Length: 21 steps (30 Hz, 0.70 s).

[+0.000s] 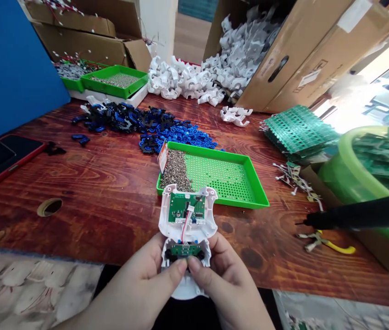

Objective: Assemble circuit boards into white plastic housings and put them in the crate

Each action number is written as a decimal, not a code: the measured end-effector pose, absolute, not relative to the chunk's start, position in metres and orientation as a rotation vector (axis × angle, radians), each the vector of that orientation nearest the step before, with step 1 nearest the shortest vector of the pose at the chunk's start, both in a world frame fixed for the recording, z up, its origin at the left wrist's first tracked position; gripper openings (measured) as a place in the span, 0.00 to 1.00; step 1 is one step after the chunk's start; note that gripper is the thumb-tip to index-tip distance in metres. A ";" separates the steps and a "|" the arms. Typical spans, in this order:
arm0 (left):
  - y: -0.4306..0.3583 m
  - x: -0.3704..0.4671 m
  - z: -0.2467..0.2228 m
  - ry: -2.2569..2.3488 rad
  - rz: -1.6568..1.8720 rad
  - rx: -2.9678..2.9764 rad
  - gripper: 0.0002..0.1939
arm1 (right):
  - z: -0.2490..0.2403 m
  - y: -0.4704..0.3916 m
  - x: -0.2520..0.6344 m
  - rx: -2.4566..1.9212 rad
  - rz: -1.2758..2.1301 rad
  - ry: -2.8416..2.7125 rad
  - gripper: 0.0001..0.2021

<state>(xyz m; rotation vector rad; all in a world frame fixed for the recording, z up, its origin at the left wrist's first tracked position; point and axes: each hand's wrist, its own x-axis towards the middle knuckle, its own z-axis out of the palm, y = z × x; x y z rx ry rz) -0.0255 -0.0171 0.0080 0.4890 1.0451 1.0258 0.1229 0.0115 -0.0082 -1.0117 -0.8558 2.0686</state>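
Both my hands hold a white plastic housing [164, 219] at the table's front edge. Its upper half carries a green circuit board [177, 206], and a white plug with red and white wires [185, 224] runs down to the lower half. In that lower half sits a smaller green board [180, 250] with dark round parts at both ends. My left hand [151, 268] grips the left side, and my right hand [220, 270] the right. Both thumbs press side by side on the lower half, just under the small board; the other fingers are mostly hidden beneath.
Behind the housing lies a green tray [258, 188] with small screws [175, 169]. Farther back are blue and black parts [160, 126] and white plastic pieces [180, 80]. At right are a dark pointed tool [359, 213], yellow-handled cutters [335, 246] and a green basin [344, 156].
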 end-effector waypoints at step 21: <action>-0.035 0.015 0.010 1.070 0.970 0.779 0.21 | 0.005 -0.014 0.173 -1.142 1.708 -1.259 0.13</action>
